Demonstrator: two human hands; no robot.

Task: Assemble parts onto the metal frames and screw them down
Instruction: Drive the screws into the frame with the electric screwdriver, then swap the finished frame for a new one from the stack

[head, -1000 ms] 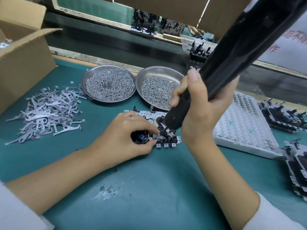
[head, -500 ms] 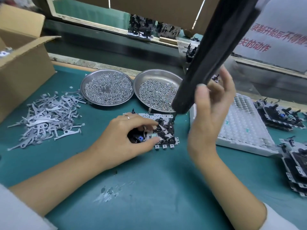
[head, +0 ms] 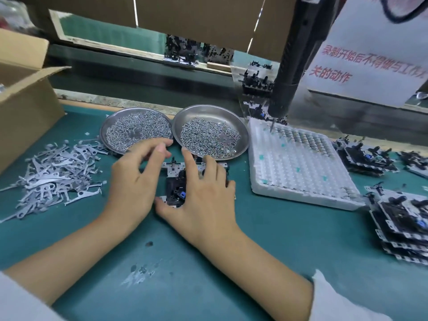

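A metal frame [head: 175,179] with black parts and a small blue piece lies on the green mat at the middle. My right hand [head: 206,193] lies over it, thumb at its near edge and fingers spread across its top and right side, holding it. My left hand [head: 134,181] hovers just left of the frame with loosely curled fingers and nothing in it. The black electric screwdriver [head: 287,84] hangs free at the upper right, its bit just above the white tray [head: 298,172]. Most of the frame's right half is hidden under my right hand.
Two steel dishes of screws stand behind the frame, the left dish [head: 103,133] and the right dish [head: 209,108]. A pile of grey metal levers [head: 53,172] lies at the left beside a cardboard box [head: 23,105]. Stacked assemblies [head: 405,221] sit at the right edge.
My right hand let go of the screwdriver, which swung up and right over the white tray, and came down on the frame. My left hand lifted off the frame. The frame has turned.
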